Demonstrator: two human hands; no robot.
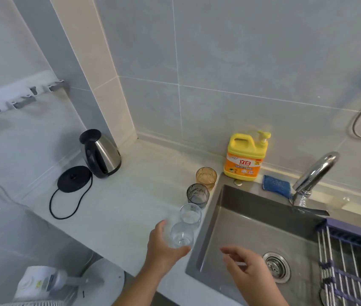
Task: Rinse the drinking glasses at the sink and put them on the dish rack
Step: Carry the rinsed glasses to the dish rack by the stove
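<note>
clear glass (181, 236) in the curled grip of the left hand (163, 250), right hand (247, 268) slack nearby

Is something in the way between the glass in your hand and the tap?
Nothing visible is. The left hand holds the clear glass beside the sink, and only bare basin lies between it and the faucet. The right hand hovers nearer, off that line.
</note>
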